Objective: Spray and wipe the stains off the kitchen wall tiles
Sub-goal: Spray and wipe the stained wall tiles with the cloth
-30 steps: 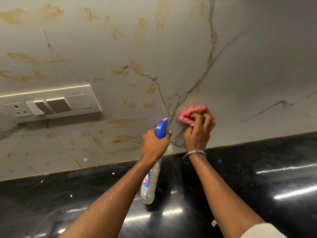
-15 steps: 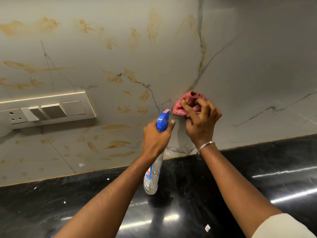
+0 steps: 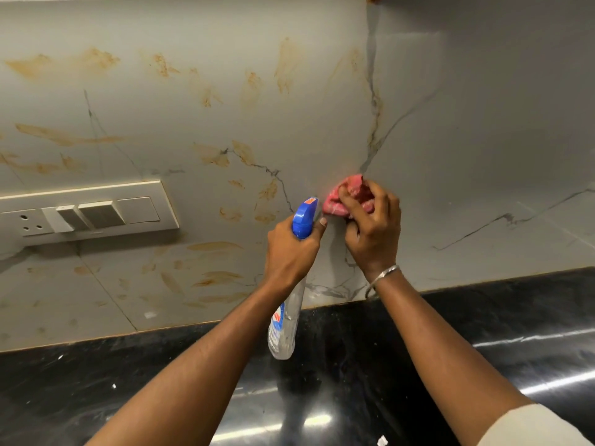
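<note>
A pink cloth (image 3: 346,197) is pressed on the wall tiles (image 3: 483,140) by the closed right hand (image 3: 373,233), while the spray bottle (image 3: 289,304) is gripped by the left hand (image 3: 291,252) above the black surface (image 3: 483,333).

- The wall tiles (image 3: 322,101) look like smooth marble-patterned stone or ceramic with a soft sheen, smeared with dull orange-brown stains (image 3: 214,245).
- The tabletop (image 3: 483,342) is polished black stone, glossy, mirroring strips of light.
- The spray bottle (image 3: 285,323) has a clear plastic body and a shiny blue plastic head.
- The cloth (image 3: 338,201) is pink, soft and crumpled.
- The switch plate (image 3: 96,210) is smooth off-white plastic.
- The bangle (image 3: 381,278) is bright metal.
</note>
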